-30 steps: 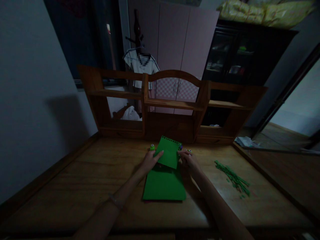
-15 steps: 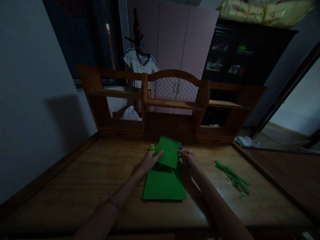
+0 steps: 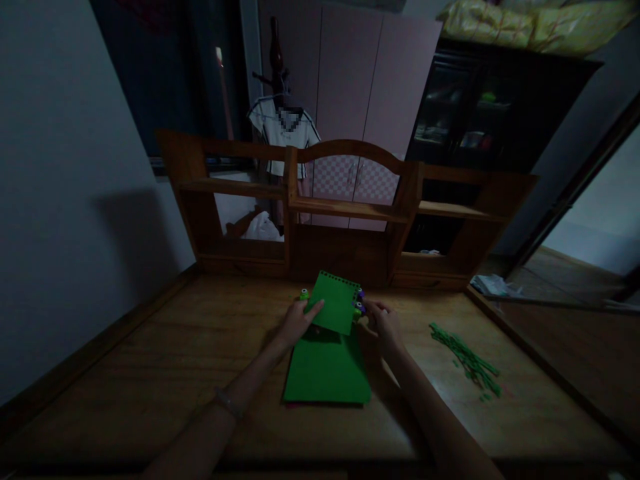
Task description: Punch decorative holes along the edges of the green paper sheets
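Observation:
My left hand (image 3: pixel 299 321) grips a green sheet of paper (image 3: pixel 334 303) at its left edge, thumb on top. A row of small dark holes runs along the sheet's top edge and down the upper right corner. Under it, nearer me, lies a larger stack of green paper (image 3: pixel 327 373). To the right of the held sheet, my right hand (image 3: pixel 384 325) is closed with its fingertips together; what they pinch, if anything, I cannot make out. Beside those fingertips is a small green thing with a white eye (image 3: pixel 357 310), partly purple. Another small green thing with an eye (image 3: pixel 304 293) shows behind my left hand.
Several thin green strips and scraps (image 3: pixel 465 357) lie in a heap on the wooden desk (image 3: pixel 165 353) to the right. A wooden shelf unit (image 3: pixel 350 212) stands along the back edge. Raised wooden edging (image 3: pixel 525 353) borders the desk's right side.
My right hand has drawn slightly right, off the sheet's right edge, uncovering the small green and purple things there. My left hand still holds the sheet, nearly unmoved.

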